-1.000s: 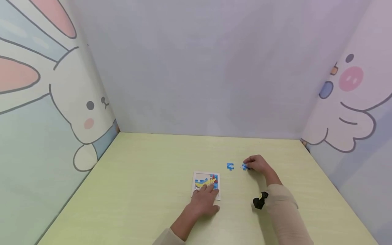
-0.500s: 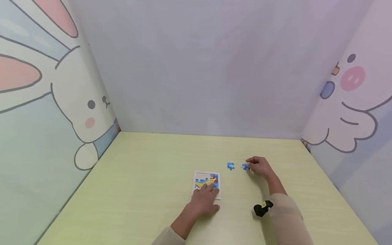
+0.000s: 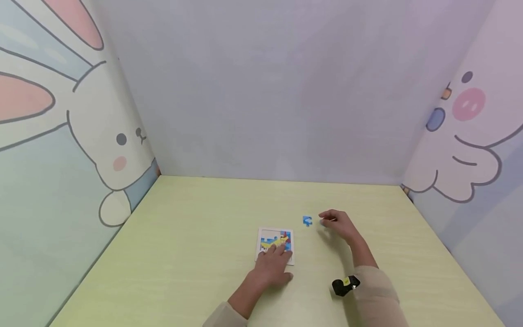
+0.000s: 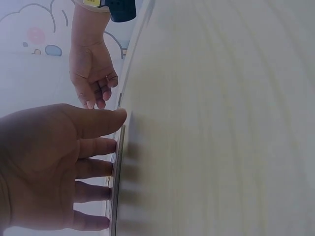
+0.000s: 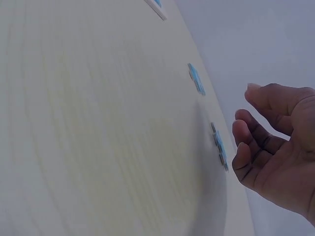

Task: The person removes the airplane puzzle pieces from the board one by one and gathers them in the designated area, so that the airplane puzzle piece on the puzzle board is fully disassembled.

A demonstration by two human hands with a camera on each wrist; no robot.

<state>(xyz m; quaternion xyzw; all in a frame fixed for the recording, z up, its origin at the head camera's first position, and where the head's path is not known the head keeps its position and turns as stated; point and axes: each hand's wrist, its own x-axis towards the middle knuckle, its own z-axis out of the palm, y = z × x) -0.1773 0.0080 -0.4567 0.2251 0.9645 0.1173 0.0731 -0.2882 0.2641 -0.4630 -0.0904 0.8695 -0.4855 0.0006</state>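
My left hand [image 3: 271,269] rests on the lower part of a square white-framed jigsaw puzzle [image 3: 259,245], its straight fingers on the yellow, red and blue picture. Bare board shows at the picture's upper left. In the left wrist view, those fingers reach the thin edge of the puzzle board [image 4: 118,172]. My right hand [image 5: 275,152] hovers with loosely bent fingers and nothing between thumb and forefinger. Below it lies a blue puzzle piece [image 5: 219,147] on the table, mostly covered by the hand in the head view. Another blue puzzle piece [image 3: 307,221] lies just to its left.
The pale yellow table [image 3: 196,236] meets a plain back wall [image 3: 261,91]. Side walls carry a cartoon rabbit [image 3: 118,154] and a pink-nosed cartoon animal [image 3: 470,104]. A black wrist camera [image 3: 345,286] sticks out from the right sleeve [image 3: 376,290].
My right hand first drew back slightly right from the right-hand puzzle piece, then shifted left over it, covering most of it. The left hand and the framed puzzle have stayed in place.
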